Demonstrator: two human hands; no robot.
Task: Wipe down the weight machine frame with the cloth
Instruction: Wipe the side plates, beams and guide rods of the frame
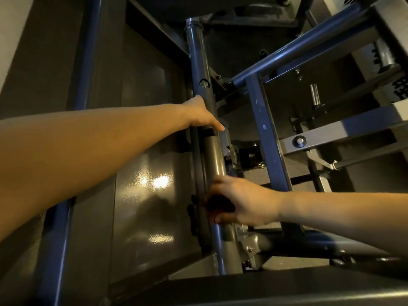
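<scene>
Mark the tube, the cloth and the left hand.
tube [213, 155]: head view, shiny middle stretch.
cloth [217, 204]: head view, middle of the dark wad.
left hand [202, 114]: head view, back of the hand.

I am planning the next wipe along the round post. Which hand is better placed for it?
Probably the right hand: it holds a dark cloth against the post. The left hand only grips the post higher up, without a cloth.
</scene>
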